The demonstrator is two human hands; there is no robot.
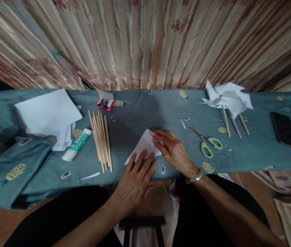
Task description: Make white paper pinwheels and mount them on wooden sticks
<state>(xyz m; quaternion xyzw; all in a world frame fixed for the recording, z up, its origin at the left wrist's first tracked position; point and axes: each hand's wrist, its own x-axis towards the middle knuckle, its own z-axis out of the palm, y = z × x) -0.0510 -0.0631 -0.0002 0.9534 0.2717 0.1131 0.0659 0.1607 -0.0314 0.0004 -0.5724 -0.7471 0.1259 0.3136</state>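
A folded sheet of white paper [145, 142], roughly triangular, lies on the cloth-covered table in front of me. My left hand [137, 175] rests flat across its lower edge, fingers stretched out and spread. At the paper's right side, my right hand [172, 149] has its thumb and bent fingers closed on the corner. To the left lie several wooden sticks [101, 140] side by side. A pair of scissors [205, 139] with green handles lies to the right, blades partly apart. A thin paper strip [183, 122] is near the blades.
Left are white sheets [48, 113], smaller paper pieces [64, 137], a glue stick [77, 144] and a red box [105, 104] of metal pins. White pinwheels [229, 97] on sticks lie at right, beside a dark phone [285, 129]. A curtain [145, 44] hangs behind the table.
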